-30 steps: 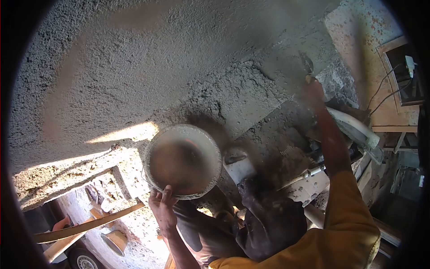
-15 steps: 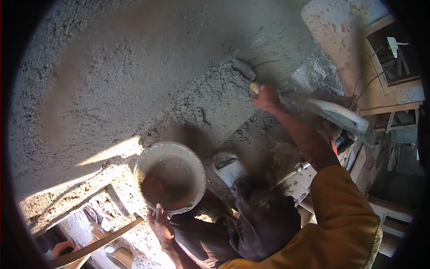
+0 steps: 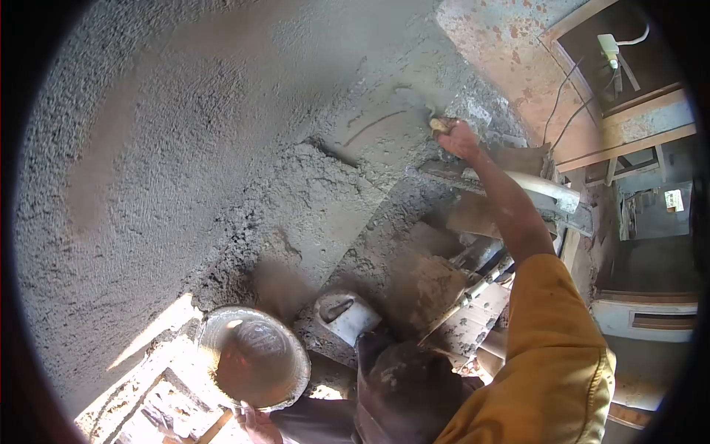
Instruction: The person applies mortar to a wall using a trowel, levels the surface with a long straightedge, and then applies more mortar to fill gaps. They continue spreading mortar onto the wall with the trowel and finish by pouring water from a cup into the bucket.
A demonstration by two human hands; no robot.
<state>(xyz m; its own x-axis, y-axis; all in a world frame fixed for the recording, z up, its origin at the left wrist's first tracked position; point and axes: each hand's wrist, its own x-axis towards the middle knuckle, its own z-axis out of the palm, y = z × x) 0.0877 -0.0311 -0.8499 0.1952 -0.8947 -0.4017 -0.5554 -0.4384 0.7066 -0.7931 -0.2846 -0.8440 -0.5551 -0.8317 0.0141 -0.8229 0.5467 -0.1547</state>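
Note:
My right hand (image 3: 461, 140) is closed round the wooden handle of a trowel (image 3: 439, 126), arm stretched out to the upper right. The trowel is at the smooth wet mortar (image 3: 399, 122); its blade is hard to make out against the grey. At the bottom left my left hand (image 3: 257, 423) grips the rim of a round basin (image 3: 302, 355), thumb over the edge. The basin is tilted, with a mortar-smeared rim and no visible heap inside. Rough, lumpy mortar (image 3: 296, 192) lies between the basin and the smoothed patch.
Rough grey plaster (image 3: 148, 163) spreads across the left. A whitish shoe-like thing (image 3: 355, 320) is by my dark-clothed knee (image 3: 407, 385). A pale pipe (image 3: 525, 185) and boards lie under my right forearm. A wooden frame with a white fitting (image 3: 608, 48) and hanging wires is at upper right.
My right hand has moved the trowel onward across the mortar, toward the wall corner. My view has shifted, and the basin with my left hand now sits lower and further left.

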